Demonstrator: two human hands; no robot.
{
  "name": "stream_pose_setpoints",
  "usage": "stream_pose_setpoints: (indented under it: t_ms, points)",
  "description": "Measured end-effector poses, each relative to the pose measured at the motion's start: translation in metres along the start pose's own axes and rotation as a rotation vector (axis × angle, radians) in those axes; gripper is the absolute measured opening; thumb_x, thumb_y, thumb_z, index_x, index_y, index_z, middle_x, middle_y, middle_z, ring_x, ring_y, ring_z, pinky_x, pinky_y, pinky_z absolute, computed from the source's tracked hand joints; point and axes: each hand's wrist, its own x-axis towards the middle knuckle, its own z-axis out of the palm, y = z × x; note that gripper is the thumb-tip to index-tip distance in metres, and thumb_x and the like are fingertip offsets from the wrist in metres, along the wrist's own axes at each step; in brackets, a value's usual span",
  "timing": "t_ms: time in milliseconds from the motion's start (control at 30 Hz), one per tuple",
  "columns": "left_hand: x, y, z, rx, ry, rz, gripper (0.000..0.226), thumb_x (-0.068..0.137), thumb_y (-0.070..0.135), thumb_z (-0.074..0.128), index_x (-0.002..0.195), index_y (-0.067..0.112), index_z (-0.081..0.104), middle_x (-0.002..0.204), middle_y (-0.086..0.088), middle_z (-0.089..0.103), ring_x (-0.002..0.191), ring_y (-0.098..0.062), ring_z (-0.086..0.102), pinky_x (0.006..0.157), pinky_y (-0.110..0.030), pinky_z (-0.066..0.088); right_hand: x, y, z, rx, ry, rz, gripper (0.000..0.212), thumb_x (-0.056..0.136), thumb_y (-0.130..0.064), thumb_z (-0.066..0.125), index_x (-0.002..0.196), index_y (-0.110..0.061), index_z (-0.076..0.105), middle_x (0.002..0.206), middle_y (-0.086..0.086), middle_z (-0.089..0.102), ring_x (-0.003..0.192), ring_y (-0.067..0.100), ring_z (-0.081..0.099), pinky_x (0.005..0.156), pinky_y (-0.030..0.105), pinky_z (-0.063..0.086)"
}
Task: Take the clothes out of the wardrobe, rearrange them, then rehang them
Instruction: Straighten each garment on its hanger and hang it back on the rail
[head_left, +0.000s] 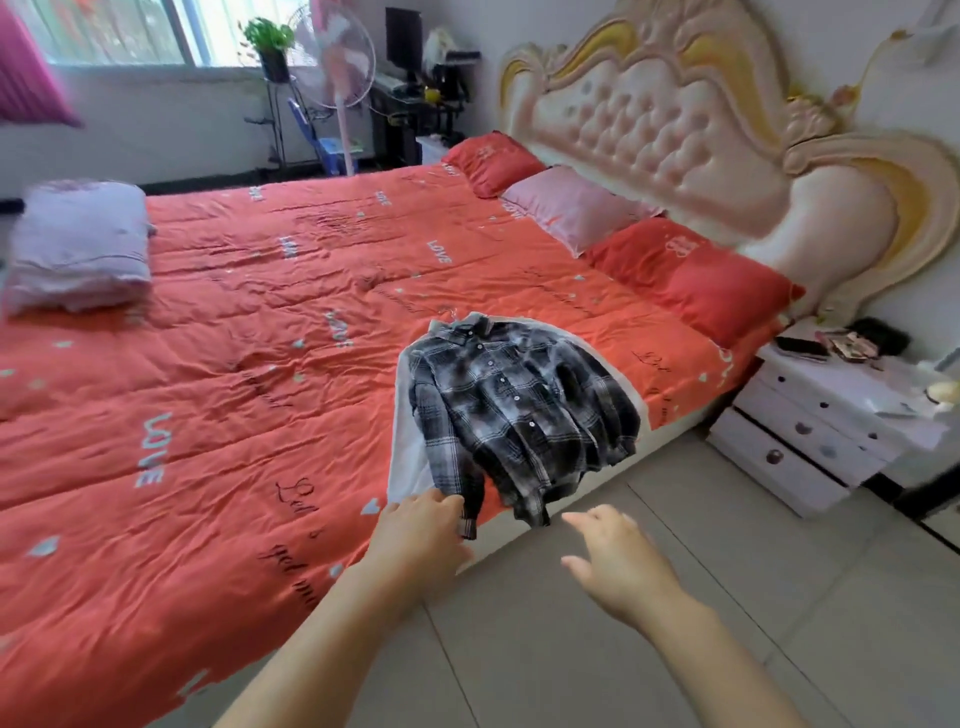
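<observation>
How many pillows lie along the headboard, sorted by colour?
Red pillows: 2
Pink pillow: 1
Total: 3

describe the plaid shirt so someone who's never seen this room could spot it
Start at the big bed with the orange-red quilt. On its near edge lies the plaid shirt on a white garment, one cuff at the left hand. It is the only dark, checked thing there.
</observation>
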Motion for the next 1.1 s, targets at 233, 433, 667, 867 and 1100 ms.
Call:
stream_pose_setpoints:
  t_ms: [233,433,667,867,1100]
  points:
    - [0.125,-0.017,-0.013,-0.074,-0.037,-0.067,0.048,0.089,0.043,0.053,0.130,0.020,0.043,0.125,-0.002,0.048,0.115,-0.025,0.048,0.089,-0.035,0.038,0.138,0.026,-0.022,-0.081,-0.085,-0.046,0.051,0.094,-0.037,0.048,0.141,-0.025,0.035,0.136,0.000,0.041,0.127,0.020,0.037,0.104,0.030,0.032]
    - [0.240,-0.038,-0.045,-0.107,-0.056,-0.096,0.040,0.089,0.043,0.054,0.120,0.018,0.046,0.120,-0.003,0.050,0.111,-0.026,0.052,0.083,-0.035,0.040,0.260,0.031,-0.059,-0.114,-0.126,-0.077,0.049,0.092,-0.036,0.051,0.138,-0.024,0.040,0.134,0.002,0.044,0.124,0.023,0.042,0.100,0.032,0.038]
    - [0.347,-0.060,-0.070,-0.154,-0.069,-0.176,0.050,0.089,0.042,0.054,0.132,0.018,0.043,0.132,-0.003,0.047,0.119,-0.025,0.049,0.093,-0.038,0.043,0.383,0.036,-0.092,-0.107,-0.175,-0.138,0.051,0.092,-0.036,0.051,0.140,-0.024,0.038,0.134,0.002,0.044,0.126,0.022,0.041,0.103,0.035,0.036]
    - [0.447,-0.080,-0.079,-0.208,-0.081,-0.287,0.051,0.090,0.042,0.054,0.133,0.018,0.041,0.130,-0.003,0.047,0.117,-0.025,0.050,0.090,-0.039,0.044,0.510,0.049,-0.104,-0.162,-0.268,-0.243,0.046,0.093,-0.034,0.051,0.136,-0.021,0.043,0.131,0.005,0.046,0.123,0.024,0.044,0.100,0.036,0.039]
    - [0.580,-0.107,-0.065,-0.294,-0.120,-0.454,0.055,0.090,0.040,0.054,0.137,0.016,0.037,0.133,-0.005,0.046,0.123,-0.023,0.046,0.103,-0.040,0.038,0.691,0.053,-0.086,-0.210,-0.432,-0.382,0.042,0.094,-0.029,0.050,0.135,-0.017,0.045,0.131,0.008,0.045,0.119,0.027,0.047,0.097,0.039,0.043]
